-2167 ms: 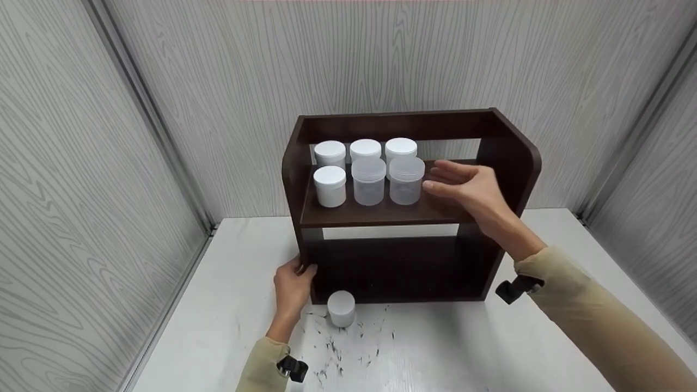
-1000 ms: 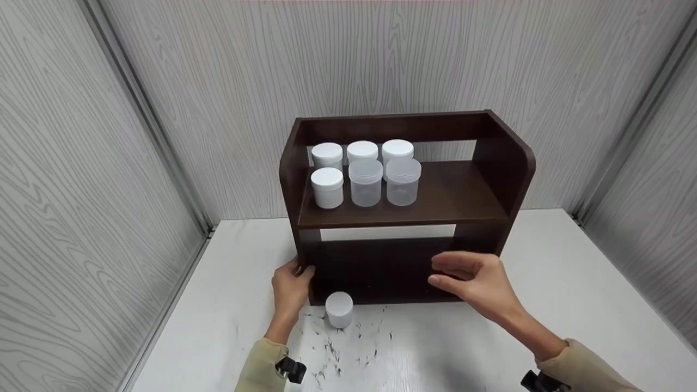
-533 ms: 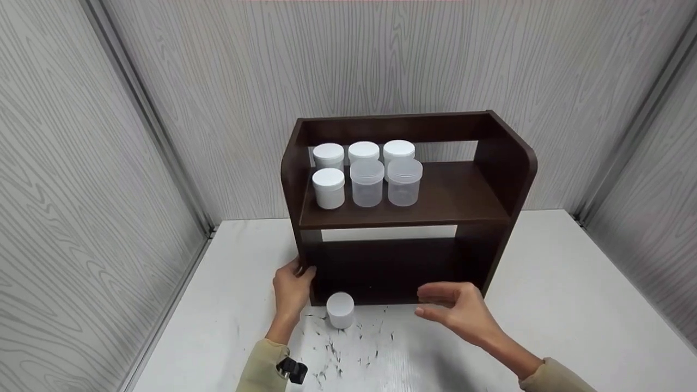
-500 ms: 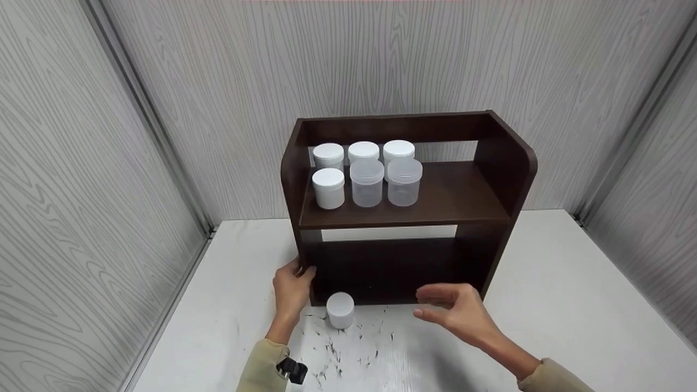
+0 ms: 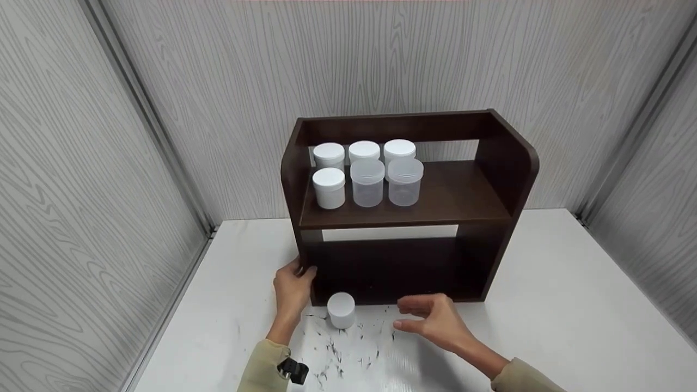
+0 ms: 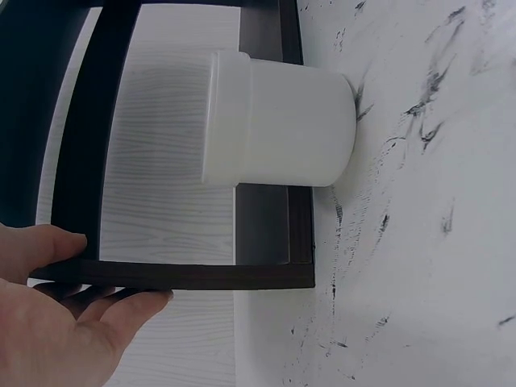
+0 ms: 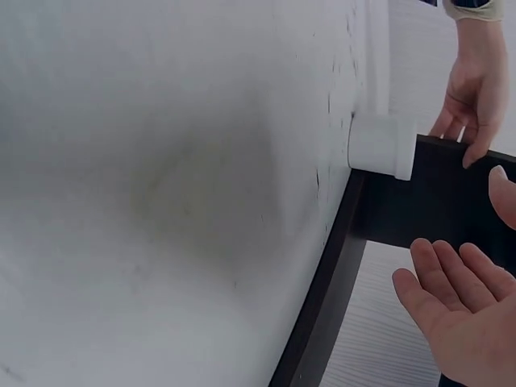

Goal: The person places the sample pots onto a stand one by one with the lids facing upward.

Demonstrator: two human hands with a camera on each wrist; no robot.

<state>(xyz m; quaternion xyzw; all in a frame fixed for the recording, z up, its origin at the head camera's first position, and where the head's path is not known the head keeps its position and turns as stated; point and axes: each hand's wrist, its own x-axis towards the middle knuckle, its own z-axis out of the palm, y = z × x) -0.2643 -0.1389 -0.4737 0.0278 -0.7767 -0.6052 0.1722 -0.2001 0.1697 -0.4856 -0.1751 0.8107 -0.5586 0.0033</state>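
My left hand (image 5: 292, 287) pinches the left side panel of a dark brown two-tier shelf (image 5: 403, 221); the left wrist view shows the thumb (image 6: 60, 244) on one face and fingers behind. A white lidded jar (image 5: 341, 311) stands upright on the table, right at the shelf's front left corner, close beside that hand. To its right, my right hand (image 5: 435, 321) hovers low before the shelf, thumb and fingers spread apart, holding nothing. On the upper tier, a white jar (image 5: 329, 189) and two translucent jars (image 5: 367, 183) form the front row, with three white-lidded jars (image 5: 364, 151) behind.
The white table (image 5: 566, 305) bears dark scuff marks around the lone jar. Grey wood-patterned walls (image 5: 381, 60) close in the back and both sides. The shelf's raised right side panel (image 5: 514, 158) bounds the upper tier.
My right hand has come down from beside the front right translucent jar to low over the table, then leftward toward the lone jar. The left hand keeps its grip on the shelf.
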